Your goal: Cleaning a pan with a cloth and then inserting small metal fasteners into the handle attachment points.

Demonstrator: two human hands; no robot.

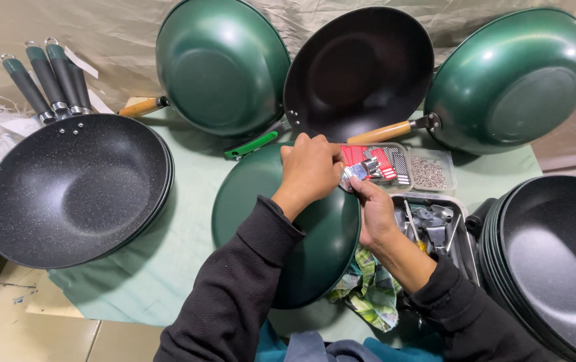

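A green pan [315,234] lies upside down in front of me on the pale green tablecloth [174,248]. My left hand [309,169] rests on the pan's far rim, fingers curled over it. My right hand [372,209] sits at the right side of the rim and pinches a small shiny metal bracket [360,171] against it. Both hands meet at that bracket.
A stack of black speckled pans [73,188] lies left, another stack [556,261] right. Three pans [224,64] lean against the back cloth. A tray of small screws [429,172], a metal tray of brackets and tools [435,224] and a checked rag [368,288] are at right.
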